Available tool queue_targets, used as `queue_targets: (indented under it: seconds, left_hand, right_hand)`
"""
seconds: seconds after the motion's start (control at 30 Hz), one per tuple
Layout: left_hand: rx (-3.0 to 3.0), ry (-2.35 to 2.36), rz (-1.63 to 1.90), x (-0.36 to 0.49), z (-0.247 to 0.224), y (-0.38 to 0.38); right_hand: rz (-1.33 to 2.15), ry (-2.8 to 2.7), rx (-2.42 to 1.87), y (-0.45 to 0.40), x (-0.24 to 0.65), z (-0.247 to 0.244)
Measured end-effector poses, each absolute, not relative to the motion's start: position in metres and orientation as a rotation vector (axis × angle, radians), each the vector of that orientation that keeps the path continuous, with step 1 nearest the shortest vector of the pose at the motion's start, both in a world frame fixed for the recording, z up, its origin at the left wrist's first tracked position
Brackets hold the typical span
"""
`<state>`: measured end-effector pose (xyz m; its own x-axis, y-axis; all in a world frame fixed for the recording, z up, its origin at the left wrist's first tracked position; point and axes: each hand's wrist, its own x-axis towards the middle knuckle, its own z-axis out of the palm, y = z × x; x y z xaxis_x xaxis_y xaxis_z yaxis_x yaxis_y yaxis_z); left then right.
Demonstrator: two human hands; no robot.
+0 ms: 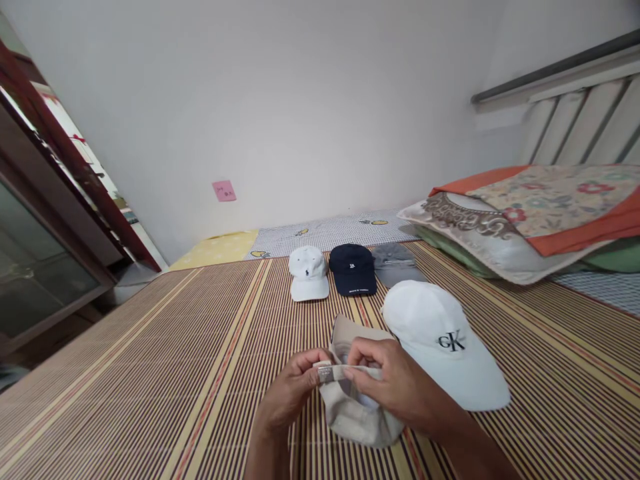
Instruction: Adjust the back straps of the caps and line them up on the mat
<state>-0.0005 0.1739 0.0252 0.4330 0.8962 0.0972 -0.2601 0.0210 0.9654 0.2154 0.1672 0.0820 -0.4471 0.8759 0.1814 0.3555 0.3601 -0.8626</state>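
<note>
A beige cap (363,423) lies upturned on the striped mat, its brim pointing away from me and its back strap toward me. My left hand (293,387) pinches the strap beside its metal buckle (325,373). With thumb and fingers, my right hand (387,377) grips the same strap a little further right. Close by on the right sits a white cap with black letters (425,320). Behind stand a smaller white cap (309,273), a navy cap (352,267) and a grey cap (397,263) in a row.
The striped mat (125,373) covers the bed. Pillows (480,233) under a floral orange-edged cloth (565,200) are piled at the right, near a radiator (590,120). A pink note (224,191) sticks to the wall. A glass-fronted cabinet (40,260) stands at the left.
</note>
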Motion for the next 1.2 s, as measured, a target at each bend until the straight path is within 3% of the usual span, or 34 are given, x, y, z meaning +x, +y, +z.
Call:
queue_targets:
  seconds: [1.2]
  left_hand:
    - [1.324, 0.691, 0.956, -0.0006, 0.0228, 0.1759]
  right_hand:
    - [1.132, -1.870, -1.013, 0.1676, 0.2116, 0.0766]
